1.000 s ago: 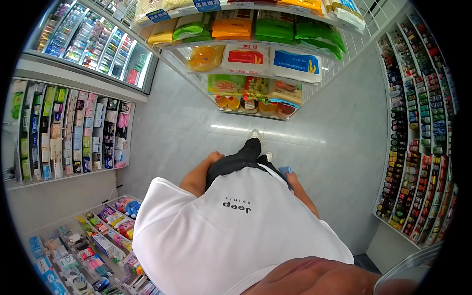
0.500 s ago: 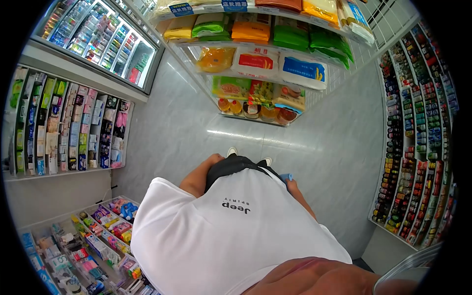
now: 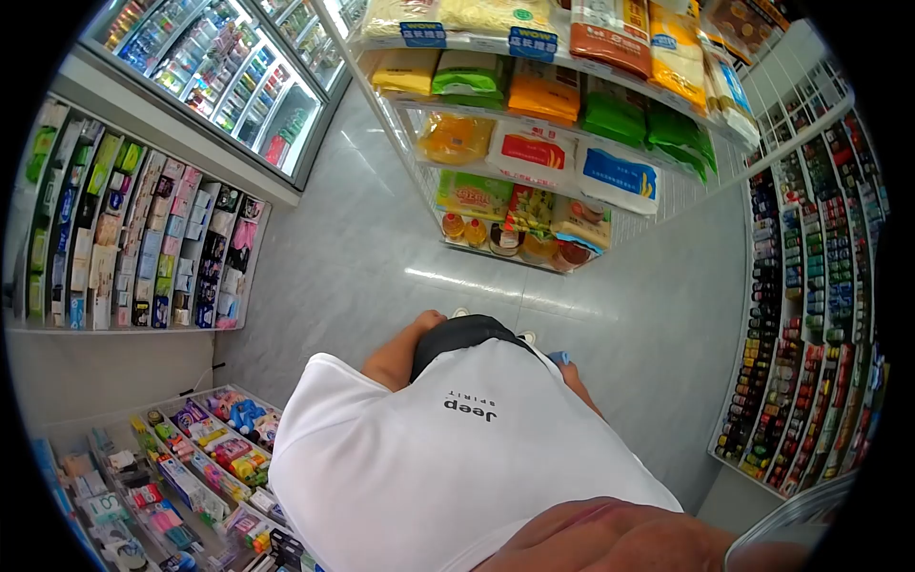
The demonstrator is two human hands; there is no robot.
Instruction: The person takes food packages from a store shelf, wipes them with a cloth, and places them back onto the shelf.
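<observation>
My left hand point(image 3: 431, 319) hangs low beside the dark shorts point(image 3: 467, 336). Its fingers are too small and too far turned away to make out, and I see nothing in it. On the other side, my right hand point(image 3: 566, 368) is closed around a small light-blue object point(image 3: 559, 357), whose exact kind I cannot tell. The white shirt point(image 3: 477, 458) covers much of the lower view and hides part of both arms. Pale shoe tips point(image 3: 527, 337) show beyond the shorts. Neither hand touches a shelf.
Ahead stands a wire rack point(image 3: 629, 212) with bagged goods and bottles. Glass-door coolers point(image 3: 219, 86) are at the upper left. Shelves of packaged toiletries point(image 3: 143, 229) line the left, above a low display point(image 3: 200, 458). Shelves of bottles and cans point(image 3: 801, 315) run along the right. Grey floor point(image 3: 353, 238) lies between.
The view has shifted: the rack ahead now sits lower and farther right, and more of its upper shelf and of the coolers shows. The right hand still holds the light-blue object.
</observation>
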